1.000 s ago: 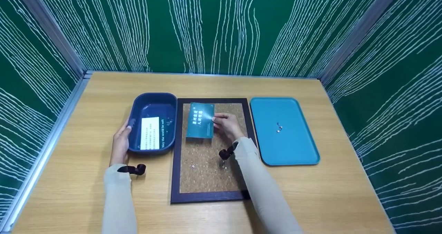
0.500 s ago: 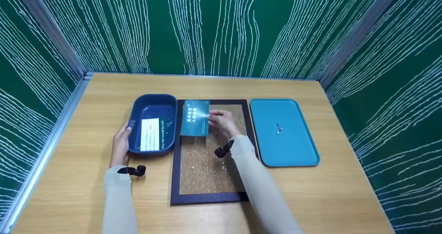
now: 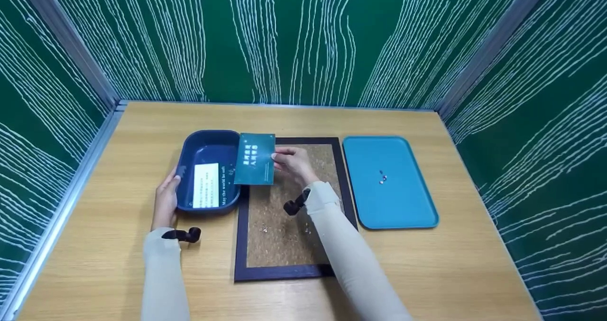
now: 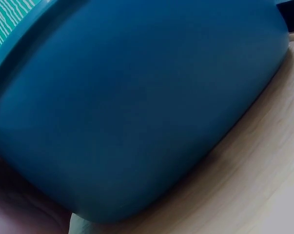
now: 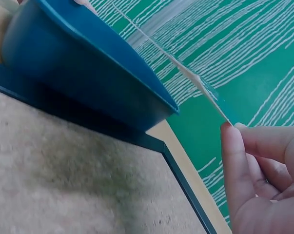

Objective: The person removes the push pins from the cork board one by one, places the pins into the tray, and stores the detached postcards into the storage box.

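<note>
Head view: my right hand [image 3: 290, 163] fingers pinch teal card [image 3: 255, 159] by its right edge, held over dark blue bin's [image 3: 208, 141] right rim | left hand [image 3: 166, 198] rests flat against bin's left wall | corkboard [image 3: 284, 235] just beside bin on desk [image 3: 427, 264]

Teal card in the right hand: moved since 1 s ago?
Yes. The teal printed card has shifted left off the cork board and now overlaps the dark blue tub's right rim, pinched by the right hand.

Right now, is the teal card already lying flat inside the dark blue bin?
No: the right hand pinches the teal card by its edge and holds it in the air over the rim of the dark blue bin.
</note>
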`<state>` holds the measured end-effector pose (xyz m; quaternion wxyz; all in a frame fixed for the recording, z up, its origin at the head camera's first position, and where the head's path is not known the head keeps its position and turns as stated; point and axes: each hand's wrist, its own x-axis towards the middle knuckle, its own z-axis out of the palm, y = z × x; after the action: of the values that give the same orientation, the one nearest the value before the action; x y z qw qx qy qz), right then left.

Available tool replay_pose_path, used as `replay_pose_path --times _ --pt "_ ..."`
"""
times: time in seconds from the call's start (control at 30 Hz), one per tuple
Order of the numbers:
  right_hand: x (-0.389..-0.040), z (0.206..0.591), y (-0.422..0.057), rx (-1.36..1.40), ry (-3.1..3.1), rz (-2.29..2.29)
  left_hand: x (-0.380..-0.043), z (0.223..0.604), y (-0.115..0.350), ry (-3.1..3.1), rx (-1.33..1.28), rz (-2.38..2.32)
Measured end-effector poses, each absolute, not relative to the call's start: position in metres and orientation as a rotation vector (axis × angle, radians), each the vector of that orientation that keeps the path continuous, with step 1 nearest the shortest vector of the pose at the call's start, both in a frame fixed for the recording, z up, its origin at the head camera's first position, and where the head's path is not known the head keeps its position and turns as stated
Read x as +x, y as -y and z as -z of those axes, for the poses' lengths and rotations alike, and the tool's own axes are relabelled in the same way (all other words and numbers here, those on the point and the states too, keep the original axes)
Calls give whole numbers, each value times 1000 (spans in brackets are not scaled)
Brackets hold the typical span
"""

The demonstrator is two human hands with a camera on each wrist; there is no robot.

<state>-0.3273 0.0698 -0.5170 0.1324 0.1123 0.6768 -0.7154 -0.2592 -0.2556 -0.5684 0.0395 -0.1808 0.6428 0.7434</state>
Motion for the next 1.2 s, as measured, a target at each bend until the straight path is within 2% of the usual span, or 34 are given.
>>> replay_pose_path --times 0.47,1.2 --pt "-327 513 -36 199 -1946 2126 -258 570 257 -1992 -562 -2276" --pt "-318 509 15 261 -1977 2073 -260 570 257 -1982 -569 -2268"
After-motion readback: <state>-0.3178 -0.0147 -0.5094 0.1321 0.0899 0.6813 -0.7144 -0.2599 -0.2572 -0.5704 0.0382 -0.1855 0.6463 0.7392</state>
